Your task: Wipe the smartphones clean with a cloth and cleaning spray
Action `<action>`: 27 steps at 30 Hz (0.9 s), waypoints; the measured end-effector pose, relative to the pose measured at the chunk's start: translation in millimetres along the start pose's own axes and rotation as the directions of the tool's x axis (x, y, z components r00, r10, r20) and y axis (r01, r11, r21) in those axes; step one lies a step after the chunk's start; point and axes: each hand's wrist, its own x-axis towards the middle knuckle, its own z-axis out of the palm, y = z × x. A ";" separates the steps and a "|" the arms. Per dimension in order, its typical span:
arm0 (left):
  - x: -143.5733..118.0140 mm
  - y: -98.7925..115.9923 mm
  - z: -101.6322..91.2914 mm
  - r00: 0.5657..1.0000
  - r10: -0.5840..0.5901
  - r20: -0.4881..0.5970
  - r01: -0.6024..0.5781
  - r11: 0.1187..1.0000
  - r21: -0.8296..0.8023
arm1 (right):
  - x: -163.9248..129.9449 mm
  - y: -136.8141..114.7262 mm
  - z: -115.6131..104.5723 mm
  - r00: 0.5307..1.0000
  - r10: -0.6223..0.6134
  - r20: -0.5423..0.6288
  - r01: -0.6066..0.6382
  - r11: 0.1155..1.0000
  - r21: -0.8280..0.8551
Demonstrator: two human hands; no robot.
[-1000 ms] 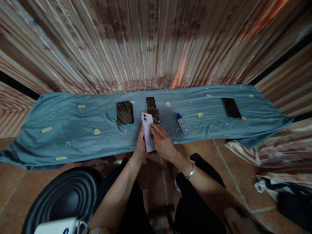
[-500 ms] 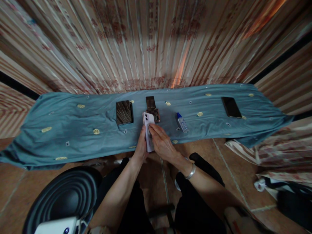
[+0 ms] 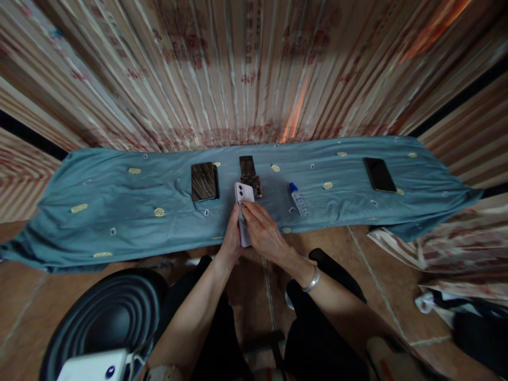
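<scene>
A pale lilac phone point(image 3: 245, 192) is upright in my hands, its back with two camera lenses facing me, just over the near edge of the cloth-covered surface. My left hand point(image 3: 230, 237) is wrapped around its left side and lower part. My right hand point(image 3: 264, 230) lies across the back from the right, fingers pressed together, covering the middle of the phone; its thumb is hidden. Just beyond the phone's top lies an unfolded dark checkered case or flip phone point(image 3: 247, 167). To the right is a clear bottle with a blue cap point(image 3: 299, 200).
A dark, glossy folding phone or tablet point(image 3: 203, 182) lies left on the blue-green cloth point(image 3: 127, 201). Another dark phone point(image 3: 380, 174) lies far right. A black ribbed round stool point(image 3: 107, 317) stands at lower left with a white device point(image 3: 93, 366) on it. Curtains point(image 3: 222, 79) hang behind.
The view has shifted slightly. My right fingertips have slid a little left across the phone's back, while my left hand keeps its hold.
</scene>
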 end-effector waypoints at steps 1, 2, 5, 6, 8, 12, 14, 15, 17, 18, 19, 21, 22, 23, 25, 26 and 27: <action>0.8 0.0 -1.5 1.000 0.006 0.005 -0.006 1.000 -0.005 | -0.4 -0.7 -0.1 1.000 0.002 0.012 -0.002 1.000 0.003; 1.4 0.1 -2.8 1.000 0.009 0.005 -0.009 1.000 -0.010 | -0.9 -1.4 0.0 1.000 0.002 0.024 -0.002 1.000 0.007; 2.2 1.5 -5.5 1.000 0.015 -0.005 -0.015 1.000 -0.015 | -3.0 -2.9 1.0 0.999 -0.010 0.045 0.009 1.000 0.020; 2.0 2.2 -5.8 1.000 0.019 -0.013 -0.020 1.000 -0.016 | -3.8 -3.3 1.4 0.999 -0.015 0.050 0.014 1.000 0.021; 1.2 3.7 -5.5 0.999 0.031 -0.032 -0.031 0.999 -0.022 | -5.2 -4.0 1.9 0.998 -0.023 0.061 0.021 1.000 0.019; -1.6 6.6 -1.2 0.999 0.033 -0.038 -0.035 0.999 -0.041 | -6.7 -4.2 1.7 0.997 -0.032 0.072 0.032 0.999 0.008; -3.0 7.9 2.1 0.999 0.016 -0.043 -0.018 0.999 -0.051 | -6.6 -3.2 1.8 0.997 -0.035 0.075 0.034 0.999 0.006; -3.7 8.6 3.7 0.999 0.005 -0.048 -0.008 0.998 -0.054 | -6.5 -2.4 1.9 0.997 -0.032 0.075 0.032 0.999 0.005; -5.1 9.9 6.5 0.999 -0.015 -0.052 0.012 0.998 -0.058 | -6.1 -0.3 2.5 0.997 -0.022 0.072 0.022 1.000 -0.001; -5.7 10.5 7.5 0.998 -0.021 -0.052 0.018 0.998 -0.057 | -6.0 0.9 2.9 0.997 -0.016 0.071 0.016 1.000 -0.006; -6.3 11.2 8.2 0.998 -0.026 -0.052 0.023 0.998 -0.055 | -6.0 2.2 3.3 0.997 -0.010 0.070 0.011 1.000 -0.010; -7.3 12.5 8.7 0.998 -0.036 -0.058 0.033 0.998 -0.046 | -6.5 4.7 4.3 0.997 0.000 0.074 0.001 1.000 -0.019; -7.7 13.2 8.7 0.997 -0.042 -0.063 0.040 0.998 -0.040 | -7.0 5.9 4.8 0.997 0.007 0.077 -0.005 1.000 -0.024; -8.0 13.8 8.5 0.997 -0.045 -0.068 0.043 0.999 -0.034 | -7.6 7.0 5.3 0.997 0.016 0.080 -0.014 1.000 -0.028; -8.6 14.9 8.3 0.997 -0.037 -0.065 0.035 0.999 -0.022 | -8.8 9.2 6.0 0.996 0.037 0.081 -0.034 0.999 -0.033; -8.8 15.3 8.3 0.998 -0.029 -0.059 0.028 0.999 -0.017 | -9.4 10.3 6.1 0.995 0.047 0.083 -0.045 0.998 -0.033; -9.0 15.7 8.3 0.998 -0.026 -0.052 0.025 1.000 -0.014 | -9.8 11.4 6.1 0.994 0.056 0.089 -0.054 0.998 -0.031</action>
